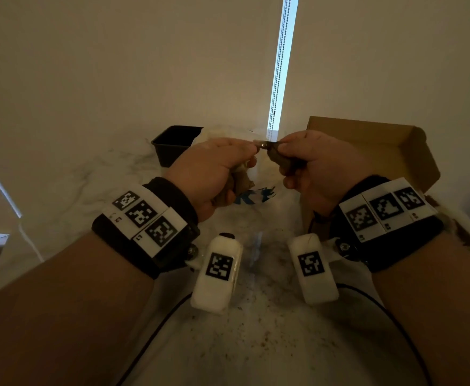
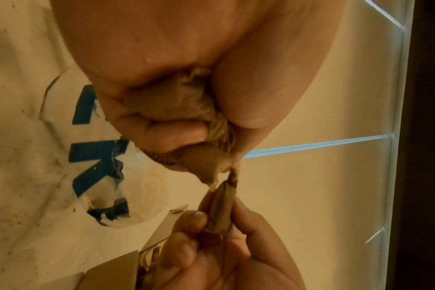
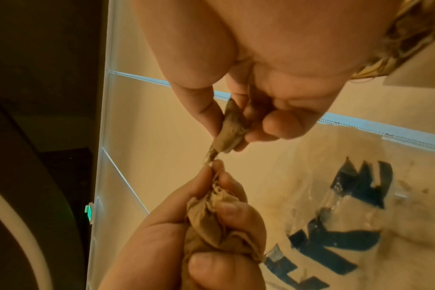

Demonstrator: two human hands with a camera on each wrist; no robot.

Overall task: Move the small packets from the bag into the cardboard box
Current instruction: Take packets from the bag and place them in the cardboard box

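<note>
Both hands are raised over the clear plastic bag with blue letters, which lies on the marble table. My left hand grips a bunch of small tan packets, crumpled in the fist. My right hand pinches one brown packet between thumb and fingers. The two packets meet at a thin joined tip between the hands. The open cardboard box stands to the right, behind the right hand; its inside is mostly hidden.
A black square pot stands at the back left of the table. A bead chain hangs by the window blind behind. Dark crumbs dot the table near me. Cables run from the wrist cameras.
</note>
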